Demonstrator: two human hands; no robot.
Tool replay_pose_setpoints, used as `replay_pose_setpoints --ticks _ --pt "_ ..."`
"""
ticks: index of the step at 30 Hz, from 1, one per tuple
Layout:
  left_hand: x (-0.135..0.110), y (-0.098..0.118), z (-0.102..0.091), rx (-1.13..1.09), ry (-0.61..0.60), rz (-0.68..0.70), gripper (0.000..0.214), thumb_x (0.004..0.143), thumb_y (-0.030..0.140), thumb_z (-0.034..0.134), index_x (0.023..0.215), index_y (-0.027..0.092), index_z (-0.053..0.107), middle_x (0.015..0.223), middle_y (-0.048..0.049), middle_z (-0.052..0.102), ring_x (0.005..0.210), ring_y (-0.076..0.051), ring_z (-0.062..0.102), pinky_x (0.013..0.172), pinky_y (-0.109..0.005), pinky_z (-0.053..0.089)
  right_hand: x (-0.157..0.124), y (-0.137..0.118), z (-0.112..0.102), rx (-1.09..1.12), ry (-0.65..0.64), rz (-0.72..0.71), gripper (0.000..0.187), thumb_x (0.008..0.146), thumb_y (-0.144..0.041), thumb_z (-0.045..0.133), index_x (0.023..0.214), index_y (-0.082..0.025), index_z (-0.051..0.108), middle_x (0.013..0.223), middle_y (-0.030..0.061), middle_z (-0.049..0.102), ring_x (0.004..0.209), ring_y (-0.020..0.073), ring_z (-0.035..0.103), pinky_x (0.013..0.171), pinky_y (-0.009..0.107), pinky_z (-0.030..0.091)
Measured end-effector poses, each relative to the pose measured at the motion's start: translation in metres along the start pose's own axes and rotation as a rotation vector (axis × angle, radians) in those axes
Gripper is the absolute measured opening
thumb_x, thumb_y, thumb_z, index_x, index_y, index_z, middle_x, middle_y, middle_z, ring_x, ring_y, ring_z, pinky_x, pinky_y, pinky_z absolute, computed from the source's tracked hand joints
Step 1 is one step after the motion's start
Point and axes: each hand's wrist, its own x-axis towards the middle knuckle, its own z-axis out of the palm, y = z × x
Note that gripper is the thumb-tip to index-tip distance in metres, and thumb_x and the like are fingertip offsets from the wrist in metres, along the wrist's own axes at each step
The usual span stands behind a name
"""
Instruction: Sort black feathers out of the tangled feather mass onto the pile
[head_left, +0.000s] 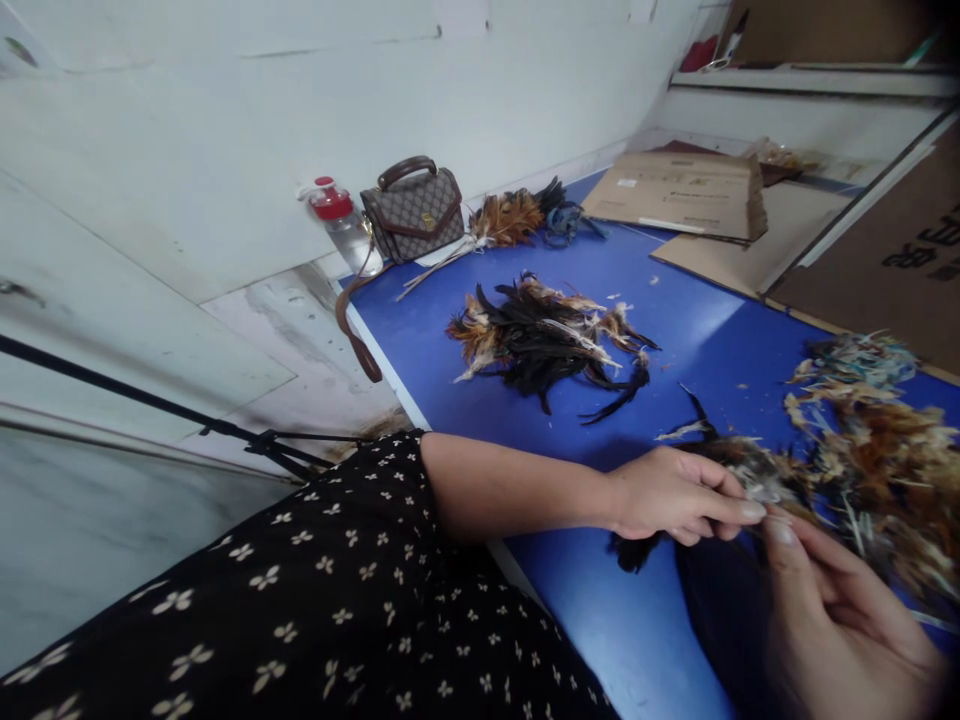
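Note:
My left hand (682,495) reaches across a blue table with thumb and forefinger pinched together. The dark tip of a black feather (634,552) sticks out below it; the part within the fingers is hidden. At the lower right, my right hand (840,610) is closed in a pinch, its fingertips meeting the left ones where the feather's thin end seems to be. Just behind the fingers lies a loose heap of grey and black feathers (750,462). A bigger pile of brown and cream feathers (892,450) spreads to the right.
Another pile of black and brown feathers (536,335) lies mid-table. Toward the wall are a brown feather bundle (510,218), a handbag (416,215) and a bottle with a red lid (341,220). Flattened cardboard (675,195) lies at the back. A black tripod leg (150,385) stands left.

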Motion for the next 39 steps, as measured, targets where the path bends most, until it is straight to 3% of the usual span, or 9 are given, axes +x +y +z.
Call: replay_pose_setpoints --ticks 4,11,19,24,26,31,34,36,39 --pt "-0.001 -0.002 0.002 0.028 0.024 -0.041 0.059 0.076 0.063 0.101 0.083 0.019 0.063 0.068 0.0063 0.062 0.051 -0.002 0.035 0.052 -0.023 0.025 -0.001 -0.006 0.002 0.104 0.012 0.147 0.071 0.070 -0.077 0.097 0.118 -0.025 0.089 0.085 0.0061 0.074 0.063 0.0155 0.057 0.045 0.023 0.041" --pt "0.013 -0.027 -0.004 0.215 0.197 0.178 0.052 0.076 0.060 0.101 0.092 0.016 0.077 0.077 0.0024 0.071 0.071 -0.010 0.066 0.076 -0.029 0.054 0.001 0.004 0.004 0.108 0.013 0.155 0.059 0.078 -0.072 0.097 0.116 -0.028 0.089 0.094 0.0039 0.082 0.073 0.0109 0.069 0.062 0.009 0.053" --pt "0.020 -0.032 -0.007 0.167 0.167 0.286 0.054 0.071 0.052 0.105 0.097 0.016 0.074 0.078 0.0016 0.073 0.071 -0.010 0.068 0.074 -0.029 0.054 0.006 0.011 0.003 0.106 -0.020 0.214 0.064 0.074 -0.076 0.097 0.115 -0.029 0.088 0.099 0.0063 0.083 0.070 0.0122 0.067 0.049 0.011 0.045" --pt "0.021 -0.031 -0.005 0.107 0.153 0.315 0.057 0.073 0.053 0.105 0.097 0.018 0.066 0.069 0.0066 0.064 0.058 -0.007 0.058 0.061 -0.027 0.046 0.003 -0.002 0.002 0.089 -0.040 0.233 0.070 0.069 -0.080 0.097 0.115 -0.027 0.088 0.093 0.0072 0.081 0.051 0.0089 0.045 0.034 0.018 0.026" --pt "0.022 -0.031 -0.005 0.049 0.127 0.328 0.060 0.072 0.054 0.105 0.097 0.019 0.064 0.069 0.0065 0.064 0.058 -0.008 0.059 0.061 -0.027 0.046 0.001 -0.008 0.002 0.090 -0.053 0.217 0.070 0.069 -0.080 0.096 0.115 -0.028 0.089 0.092 0.0079 0.081 0.052 0.0113 0.049 0.032 0.020 0.022" --pt "0.024 -0.033 -0.009 0.178 0.146 0.335 0.051 0.081 0.054 0.099 0.099 0.018 0.068 0.074 0.0024 0.069 0.066 -0.011 0.065 0.069 -0.029 0.052 0.000 -0.006 0.003 0.066 -0.030 0.179 0.061 0.073 -0.079 0.094 0.113 -0.033 0.089 0.093 0.0048 0.081 0.068 0.0145 0.060 0.044 0.018 0.038" --pt "0.027 -0.031 -0.016 0.436 0.208 0.520 0.040 0.081 0.045 0.101 0.092 0.016 0.075 0.087 -0.0033 0.074 0.080 -0.013 0.067 0.080 -0.030 0.055 0.005 0.002 0.001 0.011 -0.030 0.205 0.060 0.072 -0.080 0.093 0.112 -0.036 0.089 0.082 0.0003 0.073 0.062 0.0128 0.051 0.042 0.019 0.034" --pt "0.031 -0.028 -0.022 0.605 0.160 0.693 0.033 0.082 0.038 0.101 0.089 0.015 0.078 0.096 -0.0072 0.076 0.090 -0.016 0.070 0.089 -0.032 0.059 0.008 0.004 -0.002 -0.022 -0.040 0.237 0.061 0.072 -0.082 0.092 0.111 -0.036 0.089 0.074 -0.0022 0.065 0.058 0.0121 0.043 0.041 0.020 0.030" --pt "0.036 -0.025 -0.028 0.765 0.052 0.843 0.021 0.090 0.032 0.093 0.091 0.015 0.081 0.103 -0.0114 0.079 0.101 -0.019 0.074 0.099 -0.034 0.062 0.012 -0.003 -0.006 -0.083 -0.071 0.311 0.064 0.068 -0.083 0.090 0.109 -0.034 0.087 0.070 -0.0015 0.064 0.060 0.0139 0.047 0.044 0.019 0.038"
